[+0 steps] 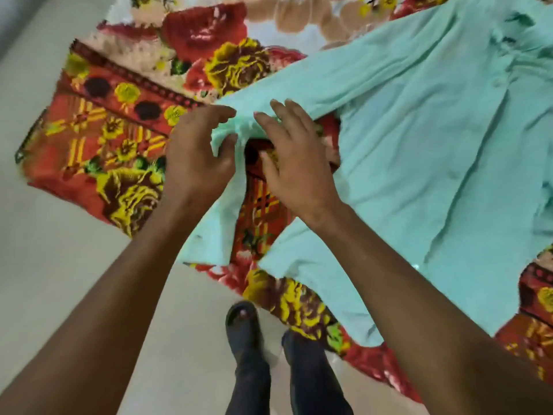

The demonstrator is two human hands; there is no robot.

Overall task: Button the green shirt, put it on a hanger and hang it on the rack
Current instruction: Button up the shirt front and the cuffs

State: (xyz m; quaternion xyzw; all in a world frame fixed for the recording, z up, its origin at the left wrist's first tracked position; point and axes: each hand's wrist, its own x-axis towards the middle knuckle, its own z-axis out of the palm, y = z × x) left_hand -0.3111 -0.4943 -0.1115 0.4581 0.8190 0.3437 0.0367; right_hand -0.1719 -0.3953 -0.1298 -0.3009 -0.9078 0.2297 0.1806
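Overhead, two bare hands work at the sleeve of a green shirt (434, 139) spread across a floral blanket (125, 139).

Seen from the head camera, the pale green garment lies flat on the red-and-yellow flowered blanket, its body reaching toward the upper right and one sleeve running down to the hands; the left hand (199, 151) pinches the bunched sleeve fabric between thumb and curled fingers; the right hand (296, 163) lies with fingers straight and spread, fingertips touching the same sleeve just beside the left hand; the blanket covers a pale floor (54, 265); below, the person's dark trouser legs and a dark sandal (244, 322) stand at the blanket's near edge.
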